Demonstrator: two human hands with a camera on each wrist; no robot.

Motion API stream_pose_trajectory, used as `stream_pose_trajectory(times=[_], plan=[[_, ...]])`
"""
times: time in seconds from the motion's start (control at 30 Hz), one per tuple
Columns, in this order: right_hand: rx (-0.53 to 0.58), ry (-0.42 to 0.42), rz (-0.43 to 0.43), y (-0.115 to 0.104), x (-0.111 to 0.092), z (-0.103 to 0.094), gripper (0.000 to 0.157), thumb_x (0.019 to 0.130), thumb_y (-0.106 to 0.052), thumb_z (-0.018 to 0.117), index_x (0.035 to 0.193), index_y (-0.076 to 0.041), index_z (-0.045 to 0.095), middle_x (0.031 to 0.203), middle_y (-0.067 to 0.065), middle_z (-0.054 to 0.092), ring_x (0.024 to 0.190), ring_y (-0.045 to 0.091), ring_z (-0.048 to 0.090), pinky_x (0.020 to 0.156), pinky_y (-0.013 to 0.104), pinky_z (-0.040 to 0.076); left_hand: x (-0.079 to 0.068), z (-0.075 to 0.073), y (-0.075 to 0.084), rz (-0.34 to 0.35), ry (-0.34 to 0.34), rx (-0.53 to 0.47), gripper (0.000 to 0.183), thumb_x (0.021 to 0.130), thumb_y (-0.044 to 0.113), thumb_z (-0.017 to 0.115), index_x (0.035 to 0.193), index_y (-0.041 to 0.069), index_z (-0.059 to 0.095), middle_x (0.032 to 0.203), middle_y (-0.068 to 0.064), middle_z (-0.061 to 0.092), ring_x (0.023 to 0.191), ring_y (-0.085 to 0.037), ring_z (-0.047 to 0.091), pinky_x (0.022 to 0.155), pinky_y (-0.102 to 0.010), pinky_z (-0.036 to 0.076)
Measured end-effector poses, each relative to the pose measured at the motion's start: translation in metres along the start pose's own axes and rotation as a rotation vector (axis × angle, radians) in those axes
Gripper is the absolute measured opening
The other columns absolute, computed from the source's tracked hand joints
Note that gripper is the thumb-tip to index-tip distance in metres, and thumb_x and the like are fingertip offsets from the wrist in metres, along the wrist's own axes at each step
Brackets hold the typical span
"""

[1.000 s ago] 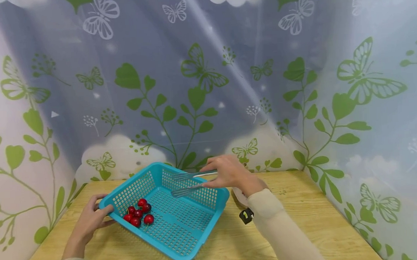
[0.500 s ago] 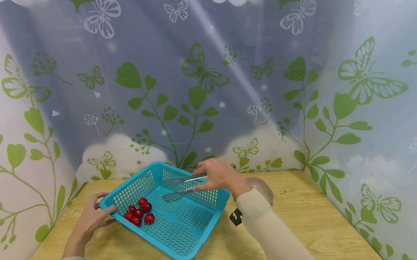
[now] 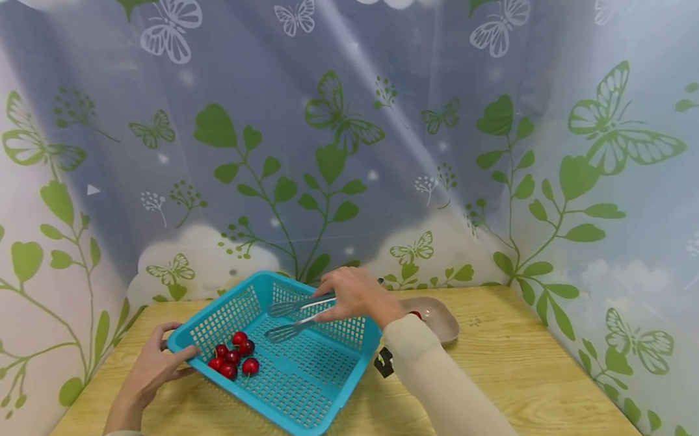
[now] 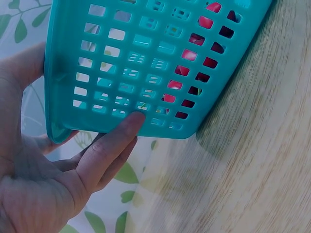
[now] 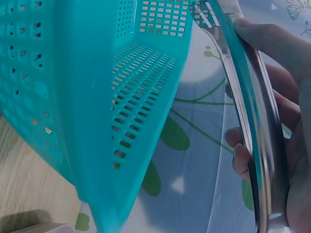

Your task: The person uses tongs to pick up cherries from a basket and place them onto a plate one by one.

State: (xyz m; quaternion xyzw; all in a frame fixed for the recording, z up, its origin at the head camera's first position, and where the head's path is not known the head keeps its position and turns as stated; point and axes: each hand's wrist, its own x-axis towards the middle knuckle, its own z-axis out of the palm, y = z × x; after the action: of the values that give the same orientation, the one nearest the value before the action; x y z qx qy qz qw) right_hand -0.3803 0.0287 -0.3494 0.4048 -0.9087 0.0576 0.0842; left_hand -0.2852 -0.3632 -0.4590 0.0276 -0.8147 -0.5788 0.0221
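A blue plastic basket [image 3: 246,399] sits on the table, its wall full of small holes. Several red cherries [image 3: 232,358] lie together in its left corner; bits of them show through the holes in the left wrist view. My left hand [image 3: 151,371] grips the basket's left corner, thumb over the rim and fingers [image 4: 109,153] against the outer wall. With my right hand [image 3: 355,296] I hold metal tongs [image 5: 266,160]. Their two slotted heads are spread apart over the basket's inside, right of the cherries, with nothing between them.
Partly hidden behind my right forearm, a beige dish [image 3: 443,319] with a red cherry [image 3: 415,314] in it stands right of the basket. A printed curtain [image 3: 384,197] hangs behind the wooden table [image 3: 508,367].
My right hand has moved left with the tongs, bringing their heads closer to the cherries. More of the dish shows now. My left hand and the basket have stayed put.
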Motion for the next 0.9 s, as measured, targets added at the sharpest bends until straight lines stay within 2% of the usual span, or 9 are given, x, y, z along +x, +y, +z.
stream_pose_trajectory(times=[0.1, 0.23, 0.47, 0.57, 0.7, 0.9], plan=[[0.002, 0.002, -0.008, -0.002, 0.002, 0.000, 0.046, 0.083, -0.055, 0.081, 0.122, -0.031, 0.077, 0.142, 0.003, 0.066, 0.125, 0.025, 0.066, 0.044, 0.017, 0.030, 0.000, 0.000, 0.000, 0.007, 0.001, 0.001, 0.082, 0.099, 0.015, 0.066, 0.158, -0.002, 0.012, 0.134, -0.035, 0.039, 0.096, -0.015, 0.066, 0.090, -0.045, 0.068], [-0.011, -0.006, -0.009, -0.005, 0.005, 0.002, 0.046, 0.084, -0.056, 0.080, 0.123, -0.032, 0.077, 0.142, 0.002, 0.066, 0.125, 0.024, 0.066, 0.043, 0.018, 0.023, 0.001, 0.000, -0.001, 0.008, 0.001, -0.003, 0.081, 0.099, 0.016, 0.066, 0.157, -0.002, 0.012, 0.134, -0.035, 0.040, 0.096, -0.015, 0.067, 0.090, -0.045, 0.068], [-0.015, -0.036, -0.009, -0.013, 0.014, 0.008, 0.042, 0.085, -0.056, 0.079, 0.122, -0.035, 0.077, 0.140, -0.002, 0.068, 0.118, 0.018, 0.069, 0.046, 0.017, 0.029, 0.001, 0.001, -0.003, 0.004, 0.009, -0.002, 0.080, 0.098, 0.015, 0.066, 0.157, 0.000, 0.015, 0.132, -0.032, 0.043, 0.094, -0.013, 0.068, 0.089, -0.045, 0.068], [-0.020, -0.037, -0.019, -0.017, 0.018, 0.010, 0.043, 0.084, -0.057, 0.079, 0.121, -0.034, 0.077, 0.135, -0.006, 0.071, 0.100, 0.013, 0.071, 0.045, 0.017, 0.030, 0.001, 0.001, -0.004, 0.011, 0.005, -0.006, 0.079, 0.099, 0.015, 0.066, 0.157, 0.001, 0.015, 0.133, -0.032, 0.043, 0.094, -0.012, 0.068, 0.089, -0.045, 0.068], [-0.023, -0.045, -0.025, -0.022, 0.023, 0.012, 0.044, 0.083, -0.058, 0.080, 0.120, -0.034, 0.078, 0.125, -0.011, 0.074, 0.082, 0.006, 0.067, 0.046, 0.017, 0.033, 0.001, 0.001, -0.004, 0.019, -0.001, -0.014, 0.078, 0.099, 0.015, 0.066, 0.157, 0.003, 0.015, 0.136, -0.034, 0.041, 0.096, -0.013, 0.068, 0.089, -0.045, 0.068], [-0.007, -0.067, -0.014, -0.028, 0.030, 0.016, 0.041, 0.083, -0.058, 0.080, 0.117, -0.035, 0.078, 0.120, -0.014, 0.076, 0.088, 0.004, 0.068, 0.053, 0.016, 0.046, 0.001, 0.001, -0.004, 0.013, -0.005, -0.018, 0.078, 0.100, 0.015, 0.065, 0.158, 0.003, 0.014, 0.136, -0.033, 0.041, 0.096, -0.014, 0.069, 0.089, -0.046, 0.068]])
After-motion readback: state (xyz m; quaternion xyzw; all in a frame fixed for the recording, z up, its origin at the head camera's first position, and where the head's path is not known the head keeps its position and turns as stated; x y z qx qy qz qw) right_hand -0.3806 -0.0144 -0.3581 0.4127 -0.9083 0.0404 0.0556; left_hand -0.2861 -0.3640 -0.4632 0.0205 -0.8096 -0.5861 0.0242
